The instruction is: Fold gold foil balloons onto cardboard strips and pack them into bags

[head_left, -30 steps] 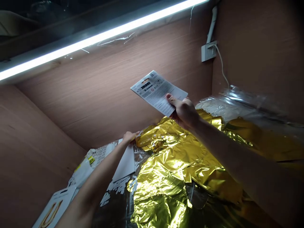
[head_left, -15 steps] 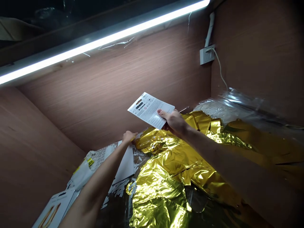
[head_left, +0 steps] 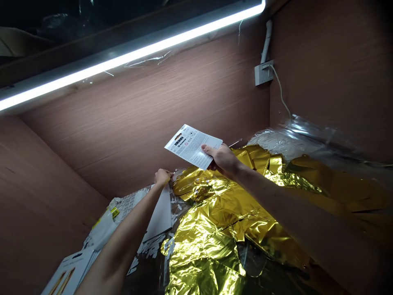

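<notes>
A white printed package card (head_left: pixel 192 149) with a hang hole at its upper end is in my right hand (head_left: pixel 225 159). My thumb presses on its text side; the other fingers are hidden beneath it. Further left, my left hand (head_left: pixel 162 177) reaches to the back, its fingers bent at the edge of some clear plastic by the gold foil balloons (head_left: pixel 211 209). What those fingers pinch, if anything, I cannot make out. Just below the left hand lies a flat white sheet (head_left: pixel 161 213).
A white patterned bag (head_left: pixel 107 225) and a white package (head_left: pixel 66 274) picturing gold sticks lie at the left. Clear plastic wrap (head_left: pixel 291 137) is at the back right, below a wall socket (head_left: pixel 264 73). A bright tube light (head_left: pixel 138 53) crosses overhead.
The view has shifted slightly. My right hand and the card are a touch lower, with the card tilted a little flatter. The left hand stays at nearly the same spot.
</notes>
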Tool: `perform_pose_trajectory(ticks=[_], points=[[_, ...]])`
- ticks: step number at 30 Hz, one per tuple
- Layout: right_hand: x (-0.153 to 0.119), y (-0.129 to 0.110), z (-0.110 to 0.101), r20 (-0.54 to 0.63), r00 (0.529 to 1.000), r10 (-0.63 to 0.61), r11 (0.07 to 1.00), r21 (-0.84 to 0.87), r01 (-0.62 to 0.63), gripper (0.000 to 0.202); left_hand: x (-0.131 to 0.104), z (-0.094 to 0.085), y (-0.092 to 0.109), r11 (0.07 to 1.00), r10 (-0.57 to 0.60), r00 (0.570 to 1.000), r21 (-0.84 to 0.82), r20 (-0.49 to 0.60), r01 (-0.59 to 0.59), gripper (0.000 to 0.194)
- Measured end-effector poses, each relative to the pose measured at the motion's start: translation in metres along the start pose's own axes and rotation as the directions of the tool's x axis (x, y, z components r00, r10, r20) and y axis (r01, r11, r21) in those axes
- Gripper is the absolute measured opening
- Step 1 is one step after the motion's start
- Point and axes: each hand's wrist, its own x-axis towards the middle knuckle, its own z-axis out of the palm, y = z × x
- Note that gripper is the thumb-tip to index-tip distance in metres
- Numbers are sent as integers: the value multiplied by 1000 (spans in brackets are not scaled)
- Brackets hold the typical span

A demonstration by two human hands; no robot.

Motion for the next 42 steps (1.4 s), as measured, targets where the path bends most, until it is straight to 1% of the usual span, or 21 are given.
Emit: perform_pose_trajectory(ticks=[2, 5, 7, 9, 12, 14, 17, 19, 21, 23, 24, 26, 28, 29, 31, 33, 34, 36, 39, 40, 42], points=[[0, 2, 0, 5, 1000, 3, 1000, -6, -3, 22, -3, -8, 0, 999, -12, 999, -39, -29, 11, 32], [1, 4, -2, -9, 1000, 12, 999, -30, -13, 25, -7, -19, 1, 990, -1, 996, -144, -86, -11, 25], [3, 7, -5, -27, 1000, 12, 999, -50, -13, 26, -9, -23, 1, 968, 1, 992, -250, -123, -32, 25], [5, 11, -10, -47, 999, 16, 998, -63, -19, 26, -13, -27, 0, 923, -16, 988, -383, -152, -44, 28], [8, 19, -16, -84, 995, 48, 996, -70, -54, 19, -23, -37, -2, 808, -42, 981, -584, -188, -77, 26], [8, 25, -16, -77, 993, 84, 996, -32, -86, 14, -37, -50, -2, 717, -35, 979, -687, -202, -116, 25], [4, 33, -10, 36, 990, 136, 989, 61, -138, 11, -68, -73, -1, 587, 3, 981, -793, -196, -161, 29], [-2, 37, -3, 124, 980, 155, 980, 108, -169, 13, -93, -84, 3, 495, 48, 989, -857, -141, -146, 28], [-9, 42, 3, 185, 969, 164, 971, 145, -192, 18, -118, -90, 8, 350, 116, 993, -936, 8, -33, 27], [-17, 46, 9, 236, 954, 186, 959, 167, -229, 24, -142, -91, 15, 285, 192, 973, -956, 127, 68, 26], [-21, 47, 11, 258, 945, 201, 953, 170, -249, 28, -152, -90, 18, 276, 231, 957, -955, 173, 106, 27], [-28, 48, 16, 309, 920, 240, 941, 159, -299, 34, -168, -86, 24, 269, 293, 930, -952, 224, 145, 29], [-34, 48, 23, 345, 897, 275, 930, 142, -340, 36, -178, -83, 28, 252, 331, 915, -956, 231, 150, 29], [-37, 47, 27, 348, 893, 287, 927, 135, -350, 35, -181, -81, 28, 238, 337, 915, -960, 221, 145, 29], [-41, 45, 35, 316, 904, 287, 931, 128, -341, 34, -186, -78, 28, 205, 326, 925, -970, 195, 132, 31], [-43, 44, 41, 248, 937, 246, 953, 112, -280, 35, -190, -74, 26, 161, 319, 926, -975, 200, 155, 36], [-43, 43, 43, 216, 954, 209, 968, 92, -233, 35, -194, -71, 25, 137, 328, 917, -972, 225, 190, 39], [-43, 42, 43, 162, 979, 120, 991, 30, -127, 37, -203, -65, 24, 88, 374, 880, -955, 294, 282, 38], [-42, 42, 38, 91, 996, 5, 993, -116, 5, 37, -218, -56, 26, 34, 477, 802, -919, 361, 393, 30], [-42, 42, 36, 66, 998, -23, 984, -174, 34, 37, -221, -54, 27, 24, 499, 786, -913, 365, 408, 28], [-42, 43, 33, 43, 998, -55, 960, -271, 64, 36, -225, -51, 29, 37, 500, 778, -907, 380, 420, 26]])
